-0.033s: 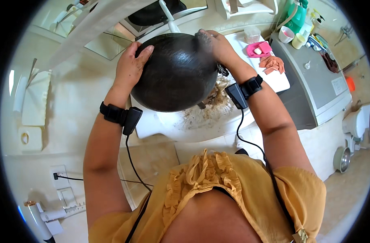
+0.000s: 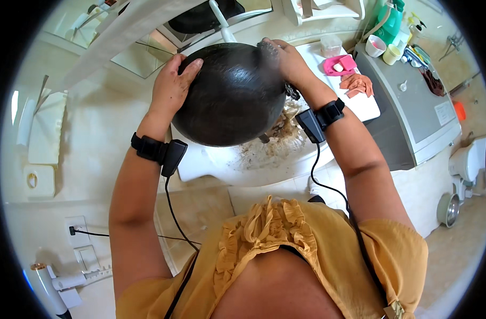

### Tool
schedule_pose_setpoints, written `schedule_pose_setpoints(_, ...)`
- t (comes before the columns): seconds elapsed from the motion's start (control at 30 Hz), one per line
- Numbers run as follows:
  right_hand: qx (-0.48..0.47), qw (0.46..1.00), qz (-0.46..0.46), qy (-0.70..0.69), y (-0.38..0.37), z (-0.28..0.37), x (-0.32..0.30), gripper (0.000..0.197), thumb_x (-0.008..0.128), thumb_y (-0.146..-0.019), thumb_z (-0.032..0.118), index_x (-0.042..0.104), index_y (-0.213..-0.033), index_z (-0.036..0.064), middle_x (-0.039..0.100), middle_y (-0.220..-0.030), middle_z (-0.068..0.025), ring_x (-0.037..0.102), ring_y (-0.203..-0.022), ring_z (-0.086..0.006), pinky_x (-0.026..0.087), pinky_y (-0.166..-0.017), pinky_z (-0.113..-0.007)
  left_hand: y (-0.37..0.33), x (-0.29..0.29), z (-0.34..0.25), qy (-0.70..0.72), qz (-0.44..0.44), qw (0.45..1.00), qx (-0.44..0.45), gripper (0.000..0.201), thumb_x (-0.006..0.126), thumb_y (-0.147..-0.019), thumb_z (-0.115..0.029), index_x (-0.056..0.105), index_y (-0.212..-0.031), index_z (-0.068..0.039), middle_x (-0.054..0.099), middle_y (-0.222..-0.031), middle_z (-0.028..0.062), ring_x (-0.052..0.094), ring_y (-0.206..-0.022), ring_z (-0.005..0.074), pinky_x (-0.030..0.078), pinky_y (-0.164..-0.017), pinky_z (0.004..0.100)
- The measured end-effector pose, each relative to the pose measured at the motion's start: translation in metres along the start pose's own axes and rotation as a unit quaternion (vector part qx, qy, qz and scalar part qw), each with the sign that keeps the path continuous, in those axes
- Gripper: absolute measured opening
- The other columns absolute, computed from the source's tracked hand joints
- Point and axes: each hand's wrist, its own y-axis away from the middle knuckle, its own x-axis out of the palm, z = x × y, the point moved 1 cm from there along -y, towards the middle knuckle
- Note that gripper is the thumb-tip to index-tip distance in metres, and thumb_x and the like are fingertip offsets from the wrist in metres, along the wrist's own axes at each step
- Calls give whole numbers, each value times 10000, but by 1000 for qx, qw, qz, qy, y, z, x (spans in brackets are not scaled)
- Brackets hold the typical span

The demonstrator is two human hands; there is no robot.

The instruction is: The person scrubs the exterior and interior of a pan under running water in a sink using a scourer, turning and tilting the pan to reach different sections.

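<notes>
A black wok [image 2: 229, 98] is tilted over a white washbasin [image 2: 200, 166], its rounded underside toward me. My left hand [image 2: 174, 82] grips the wok's left rim, with the thumb on the outer surface and the other fingers mostly hidden behind. At the wok's upper right, my right hand [image 2: 292, 63] presses a dark mesh scouring pad [image 2: 268, 53] against the metal. Its fingers are partly blurred. A crumpled black piece shows below that hand; I cannot tell what it is. Brown, dirty water and grime [image 2: 272, 151] cover the basin beneath the wok.
A white faucet [image 2: 223, 21] rises behind the wok. On the right ledge are a pink soap dish [image 2: 340, 65], an orange cloth [image 2: 357, 85] and a clear cup [image 2: 331, 45]. A grey washing machine [image 2: 400, 101] stands beyond, with bottles on top. Cables run from both wristbands.
</notes>
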Motion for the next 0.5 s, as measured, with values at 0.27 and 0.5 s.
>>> schedule_pose_setpoints(0.27, 144, 970, 5, -198, 4, 23, -17, 438, 591, -983, 320, 622, -1288, 8, 679, -1159, -193, 644, -1013, -253, 490, -940, -340, 2, 9, -15, 43, 3, 996, -72, 582, 661, -903, -541, 618, -1044, 21, 684, -878, 162, 649, -815, 282, 493, -769, 346)
schedule_pose_setpoints(0.5, -8, 998, 42, -45, 5, 27, -28, 426, 526, -1028, 289, 576, -1283, -49, 671, -1202, -144, 620, -1073, -223, 457, -977, -311, -24, -4, -53, -30, 132, 986, -98, 527, 622, -953, -518, 643, -884, 3, 617, -755, 100, 574, -755, 178, 476, -742, 320)
